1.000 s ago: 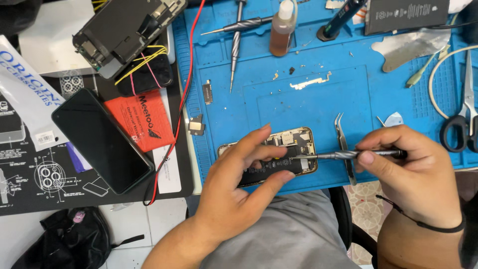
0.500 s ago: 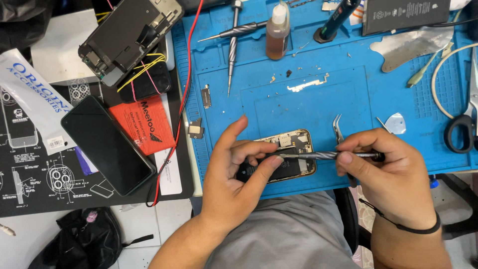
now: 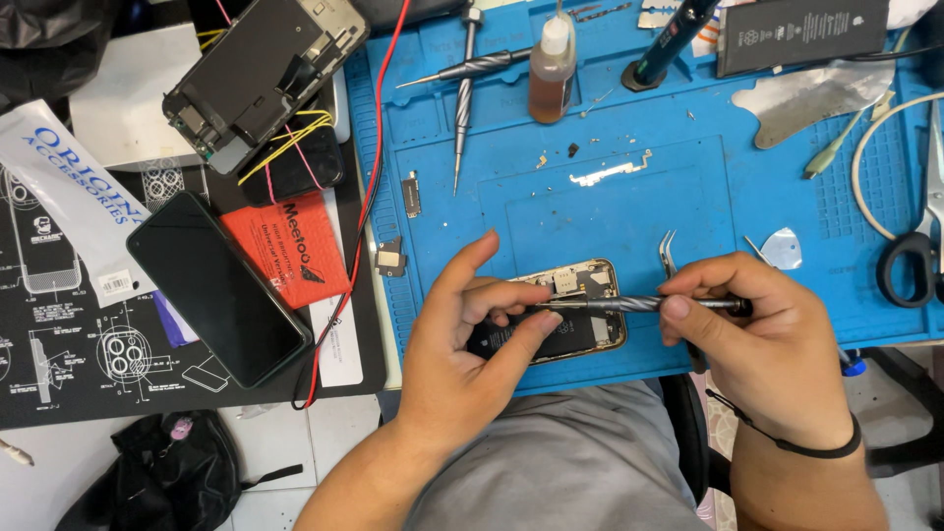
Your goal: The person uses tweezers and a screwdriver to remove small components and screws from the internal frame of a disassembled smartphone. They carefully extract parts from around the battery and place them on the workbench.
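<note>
Desk (image 3: pixel 59 482): pale surface, carrying a blue work mat on the right and a black printed mat on the left.
Blue mat (image 3: pixel 610 197): covers most of the right side; tools and small parts lie scattered on it.
Black mat (image 3: pixel 69 364): left side, with white line drawings; a dark phone (image 3: pixel 216 290) lies tilted on it, screen up, beside an orange-red packet (image 3: pixel 285 251).
Opened phone (image 3: pixel 575 315): gold-rimmed, back open, innards showing; it lies at the near edge of the blue mat, between the two hands.
Left hand (image 3: pixel 472 344): rests on the opened phone's left end; thumb and fingers pinch the screwdriver's tip end over the phone, a narrow grip.
Right hand (image 3: pixel 767 344): grip closed on the screwdriver's handle end, just right of the phone; a black band circles the wrist.
Screwdriver (image 3: pixel 639 305): thin, grey, twisted shaft, lying level across the phone, held at both ends.
Red wire (image 3: pixel 369 187): runs from the top down along the blue mat's left edge.
Scissors (image 3: pixel 919 236): far right edge of the blue mat.
Bottle (image 3: pixel 553 64): small, brownish liquid, upright at the top.
Tweezers (image 3: pixel 671 254): on the mat just above the right hand.
</note>
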